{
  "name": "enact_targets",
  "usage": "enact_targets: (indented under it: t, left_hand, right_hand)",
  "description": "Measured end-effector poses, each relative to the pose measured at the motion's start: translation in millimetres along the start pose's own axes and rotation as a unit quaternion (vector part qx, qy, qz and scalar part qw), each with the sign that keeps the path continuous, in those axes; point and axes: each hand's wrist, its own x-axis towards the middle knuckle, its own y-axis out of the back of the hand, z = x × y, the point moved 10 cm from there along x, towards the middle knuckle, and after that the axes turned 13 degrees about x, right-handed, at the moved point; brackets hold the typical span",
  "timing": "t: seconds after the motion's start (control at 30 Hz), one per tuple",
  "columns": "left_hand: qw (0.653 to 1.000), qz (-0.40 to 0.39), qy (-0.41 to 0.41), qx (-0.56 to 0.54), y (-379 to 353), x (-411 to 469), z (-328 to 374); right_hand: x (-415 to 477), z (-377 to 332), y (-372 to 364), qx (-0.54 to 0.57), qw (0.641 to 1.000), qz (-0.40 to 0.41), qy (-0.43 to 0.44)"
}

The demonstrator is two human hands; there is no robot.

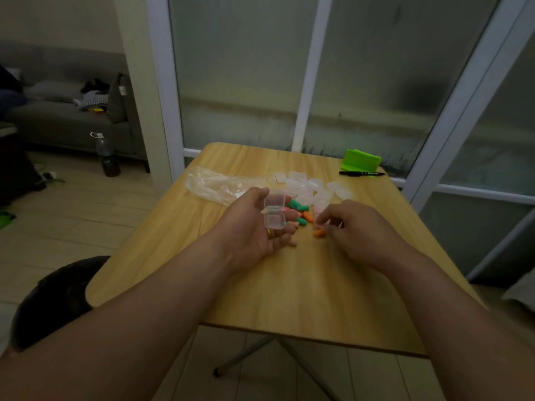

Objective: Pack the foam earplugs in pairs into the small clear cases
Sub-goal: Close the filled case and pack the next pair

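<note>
My left hand (pixel 254 227) lies palm up over the wooden table (pixel 289 285) and holds an open small clear case (pixel 274 213) on its fingers, lid hinged up. Just behind it lies a loose heap of foam earplugs (pixel 298 211) in green, orange and pink. My right hand (pixel 356 230) hovers palm down to the right, its fingertips pinching something small and pinkish that I cannot make out clearly. One orange earplug (pixel 318 233) lies on the table beside those fingertips. Several more clear cases (pixel 309 188) are clustered behind the heap.
A crumpled clear plastic bag (pixel 214 183) lies at the left of the table. A black marker (pixel 362 173) and a green box (pixel 362 160) sit at the far right corner. Glass doors stand close behind; a sofa and a bottle (pixel 107 154) are on the left.
</note>
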Motion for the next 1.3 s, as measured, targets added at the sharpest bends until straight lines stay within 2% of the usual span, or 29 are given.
enact_targets:
  t: [0.17,0.37,0.6,0.83,1.1,1.3]
  left_hand:
    - [1.000,-0.002,0.001,0.007,0,4,-2]
    - [1.000,-0.014,0.005,0.016,-4,1,-3]
    - [1.000,-0.009,0.007,0.014,-1,4,-4]
    - [1.000,-0.011,-0.003,0.020,0,5,-3]
    - [1.000,-0.013,-0.018,0.019,-1,3,0]
    - [1.000,-0.015,-0.021,-0.010,-2,5,2]
  right_hand:
    - [0,-14,-10,-0.065,0.996,-0.027,0.049]
    - [1,-19,-12,-0.056,0.998,-0.017,0.034]
    - [0,-33,14,0.137,0.986,0.082,0.050]
    - [-6,-53,13,0.302,0.948,0.088,0.042]
    - [-11,-74,-4,0.304,0.949,0.064,0.055]
    - [-14,-87,-11,0.172,0.978,0.070,0.093]
